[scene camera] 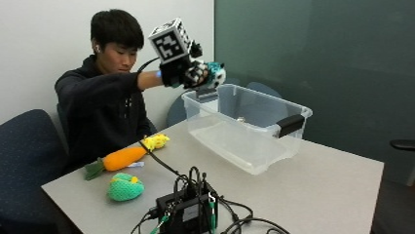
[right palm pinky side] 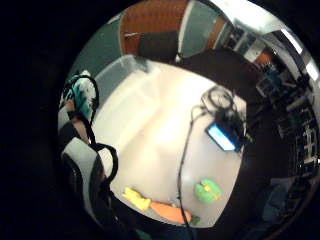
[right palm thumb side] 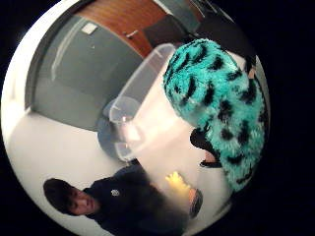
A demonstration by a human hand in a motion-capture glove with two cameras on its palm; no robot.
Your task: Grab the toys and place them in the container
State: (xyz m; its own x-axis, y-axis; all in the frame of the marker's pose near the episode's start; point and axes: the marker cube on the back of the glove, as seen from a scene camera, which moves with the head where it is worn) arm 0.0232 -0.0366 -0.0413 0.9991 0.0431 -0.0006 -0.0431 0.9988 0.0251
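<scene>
My gloved right hand (scene camera: 183, 73) is raised above the near corner of the clear plastic container (scene camera: 250, 127) and grips a teal plush toy with black spots (scene camera: 214, 74). That toy (right palm thumb side: 221, 98) fills much of the thumb side palm view, with the container (right palm thumb side: 142, 98) beyond it. On the table lie an orange carrot toy (scene camera: 123, 159), a small yellow toy (scene camera: 156, 141) and a green round toy (scene camera: 125, 187). The little finger side palm view shows them too: carrot toy (right palm pinky side: 170, 212), yellow toy (right palm pinky side: 137, 198), green toy (right palm pinky side: 207, 191). The container looks empty.
A black device with a tangle of cables (scene camera: 188, 207) sits at the table's front edge. A cable (scene camera: 159, 158) runs from it toward my hand. Blue chairs (scene camera: 26, 156) stand beside the person. The table (scene camera: 324, 190) is grey.
</scene>
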